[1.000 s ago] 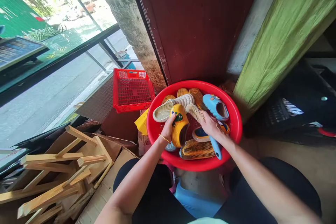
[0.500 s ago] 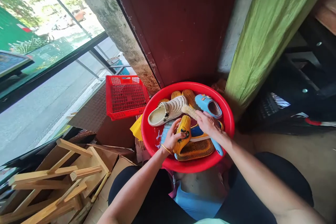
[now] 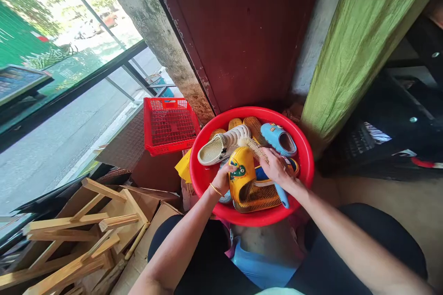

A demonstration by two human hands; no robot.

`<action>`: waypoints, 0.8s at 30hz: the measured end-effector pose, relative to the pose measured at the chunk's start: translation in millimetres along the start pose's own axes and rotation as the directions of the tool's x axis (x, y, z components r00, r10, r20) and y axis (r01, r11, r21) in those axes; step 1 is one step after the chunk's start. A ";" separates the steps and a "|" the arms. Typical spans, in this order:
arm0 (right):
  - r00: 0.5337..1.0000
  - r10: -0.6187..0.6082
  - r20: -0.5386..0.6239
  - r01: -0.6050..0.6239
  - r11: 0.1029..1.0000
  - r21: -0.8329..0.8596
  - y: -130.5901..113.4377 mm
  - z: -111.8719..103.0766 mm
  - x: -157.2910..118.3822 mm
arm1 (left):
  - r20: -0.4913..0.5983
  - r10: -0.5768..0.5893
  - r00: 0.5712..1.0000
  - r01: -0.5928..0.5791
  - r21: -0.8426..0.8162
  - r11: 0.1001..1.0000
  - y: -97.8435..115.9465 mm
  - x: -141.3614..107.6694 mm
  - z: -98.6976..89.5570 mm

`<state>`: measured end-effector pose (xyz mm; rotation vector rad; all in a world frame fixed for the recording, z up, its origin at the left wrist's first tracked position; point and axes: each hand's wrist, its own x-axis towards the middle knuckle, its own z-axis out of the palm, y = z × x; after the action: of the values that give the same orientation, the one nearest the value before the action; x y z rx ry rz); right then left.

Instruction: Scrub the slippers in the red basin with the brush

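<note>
My left hand (image 3: 223, 179) grips a yellow clog (image 3: 244, 156) with a green cartoon figure, its opening tilted down. My right hand (image 3: 275, 166) is closed around a brush with a blue handle (image 3: 282, 196); its pale bristles (image 3: 252, 144) are right by the clog's upper edge. Both hands are over a red basin (image 3: 306, 147). Inside it lie a white clog (image 3: 216, 148), a light blue clog (image 3: 279, 139), a blue and yellow shoe (image 3: 261, 174), and several brown-yellow soles, one of them (image 3: 266, 199) below the held clog.
A red plastic crate (image 3: 171, 124) stands left of the basin, near a yellow piece (image 3: 184, 166). Wooden stools (image 3: 100, 221) and cardboard lie at the lower left. A green curtain (image 3: 339, 55) hangs at the right, and a blue object (image 3: 263, 265) sits between my knees.
The yellow clog has been turned in my left hand, so its green figure now faces up more. The brush has shifted slightly in my right hand. The whole view has moved a little.
</note>
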<state>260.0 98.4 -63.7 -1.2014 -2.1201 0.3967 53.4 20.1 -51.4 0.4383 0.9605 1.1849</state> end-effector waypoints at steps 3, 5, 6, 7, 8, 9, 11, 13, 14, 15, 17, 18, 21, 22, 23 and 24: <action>0.992 -0.088 -0.091 0.093 0.994 0.054 -16.5 -0.8 -6.0 | -0.006 -0.069 0.998 0.067 -0.114 0.991 1.5 6.1 -1.6; 0.983 -0.178 -0.046 0.181 0.982 0.057 -27.2 -0.7 -11.1 | -0.024 -0.067 0.997 0.062 -0.176 0.982 2.3 10.0 -1.5; 0.977 -0.214 0.004 0.213 0.976 0.046 -29.7 -0.4 -12.8 | -0.033 -0.063 0.997 0.056 -0.197 0.979 3.0 10.9 -1.5; 0.972 -0.230 0.056 0.228 0.973 0.026 -29.6 -0.2 -13.4 | -0.042 -0.064 0.997 0.054 -0.208 0.977 4.1 11.0 -1.9; 0.970 -0.222 0.098 0.223 0.975 -0.003 -27.1 -0.4 -12.7 | -0.052 -0.067 0.996 0.055 -0.210 0.976 5.5 10.4 -2.7; 0.974 -0.192 0.122 0.198 0.979 -0.040 -22.6 -1.2 -10.8 | -0.067 -0.071 0.995 0.056 -0.204 0.977 7.3 9.2 -3.8; 0.987 -0.104 0.122 0.118 0.987 -0.113 -11.8 -5.0 -5.0 | -0.104 -0.067 0.992 0.047 -0.179 0.983 11.1 6.2 -6.3; 0.994 -0.055 0.095 0.068 0.988 -0.141 -5.6 -10.2 -0.5 | -0.130 -0.048 0.990 0.029 -0.146 0.989 14.1 4.2 -7.6; 0.994 -0.062 0.086 0.073 0.989 -0.131 -6.0 -12.4 0.1 | -0.130 -0.041 0.991 0.024 -0.130 0.991 14.9 4.0 -7.4; 0.992 -0.093 0.088 0.102 0.989 -0.108 -8.6 -14.0 -0.6 | -0.119 -0.036 0.992 0.022 -0.116 0.993 15.2 4.3 -6.6; 0.972 -0.201 0.121 0.209 0.976 -0.055 -17.0 -14.7 -4.7 | -0.084 -0.034 0.996 0.026 -0.096 0.995 14.6 5.6 -3.9; 0.958 -0.249 0.143 0.258 0.965 -0.044 -20.3 -14.2 -7.0 | -0.066 -0.036 0.997 0.030 -0.091 0.995 13.9 6.1 -2.6; 0.947 -0.254 0.197 0.279 0.954 -0.107 -17.5 -12.9 -9.5 | -0.055 -0.044 0.997 0.040 -0.074 0.996 12.2 4.7 -2.0; 0.955 -0.220 0.200 0.250 0.958 -0.138 -12.8 -13.4 -8.6 | -0.066 -0.044 0.997 0.040 -0.067 0.997 12.1 3.4 -3.2; 0.964 -0.184 0.191 0.215 0.964 -0.159 -7.8 -14.4 -7.3 | -0.076 -0.043 0.996 0.038 -0.061 0.997 12.2 2.1 -5.0; 0.972 -0.156 0.174 0.185 0.968 -0.167 -3.7 -15.8 -5.9 | -0.078 -0.044 0.996 0.039 -0.057 0.998 12.4 1.1 -7.1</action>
<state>270.4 90.5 -52.4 -1.1055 -2.4213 0.2310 40.5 24.3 -46.6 0.3276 0.9982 1.1955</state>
